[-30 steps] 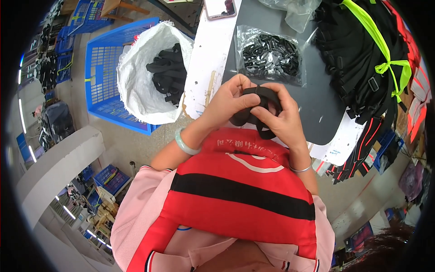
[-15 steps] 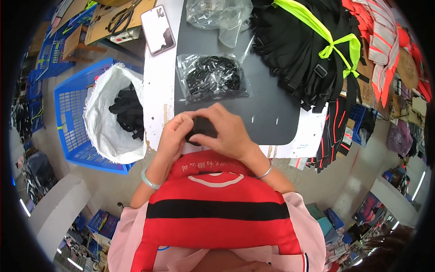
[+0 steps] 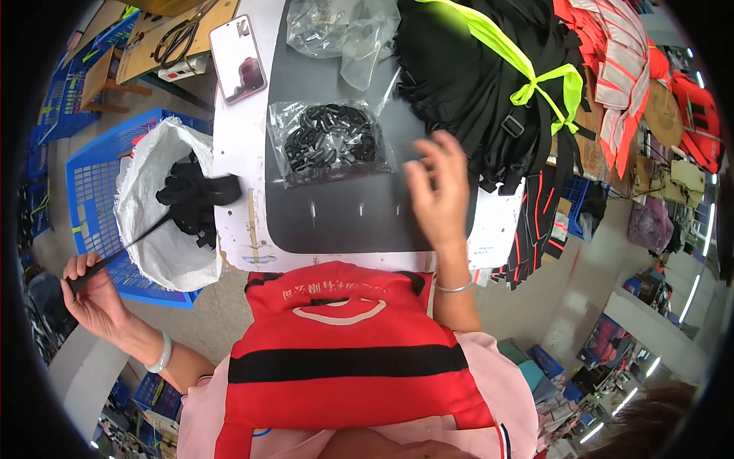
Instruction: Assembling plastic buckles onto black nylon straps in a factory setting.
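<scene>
Pinching one end of a black strap [image 3: 126, 249], the left hand [image 3: 95, 302] sits at eight o'clock; its length runs toward two o'clock into the white sack [image 3: 164, 206]. Spread empty, the right hand [image 3: 440, 195] hovers over the bench [image 3: 344, 222], nearer the bag of black clips [image 3: 329, 141].

clear bag of black clips [image 3: 330, 140] mid-table | crumpled clear bags [image 3: 344, 30] behind | phone [image 3: 238, 57], screen seemingly dark, left
</scene>
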Action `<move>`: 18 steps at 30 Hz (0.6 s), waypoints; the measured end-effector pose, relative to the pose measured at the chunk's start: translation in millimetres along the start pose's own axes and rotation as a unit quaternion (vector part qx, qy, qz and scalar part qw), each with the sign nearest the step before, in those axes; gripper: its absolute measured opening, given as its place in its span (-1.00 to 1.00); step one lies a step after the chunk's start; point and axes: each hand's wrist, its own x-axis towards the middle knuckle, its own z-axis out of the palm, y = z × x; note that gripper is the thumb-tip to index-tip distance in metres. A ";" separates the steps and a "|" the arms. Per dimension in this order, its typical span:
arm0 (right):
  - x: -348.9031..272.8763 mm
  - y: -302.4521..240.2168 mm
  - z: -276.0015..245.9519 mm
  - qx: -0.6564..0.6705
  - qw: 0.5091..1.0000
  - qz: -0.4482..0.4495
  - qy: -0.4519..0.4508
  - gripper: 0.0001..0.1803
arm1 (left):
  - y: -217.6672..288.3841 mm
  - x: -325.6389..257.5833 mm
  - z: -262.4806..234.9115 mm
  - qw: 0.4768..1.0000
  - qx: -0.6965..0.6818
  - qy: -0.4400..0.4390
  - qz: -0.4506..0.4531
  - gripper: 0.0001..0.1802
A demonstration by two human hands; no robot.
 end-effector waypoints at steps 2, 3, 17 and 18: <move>11.5 2.6 -18.2 -0.036 0.995 0.083 0.037 -0.63 | 6.3 -1.8 -19.2 0.992 0.103 0.069 0.025 -0.86; 16.5 -0.8 -25.7 -0.053 0.990 0.123 0.037 -0.61 | 7.6 -3.3 -34.1 0.969 0.204 0.134 0.048 -0.85; -13.0 -8.7 1.0 0.241 0.957 0.140 -0.083 -0.84 | -259.3 -25.3 78.2 0.890 0.385 -0.096 -0.223 -0.76; -19.5 -19.7 6.7 0.274 0.944 0.147 -0.109 -0.84 | -276.3 -28.9 91.0 0.897 0.338 -0.115 -0.259 -0.66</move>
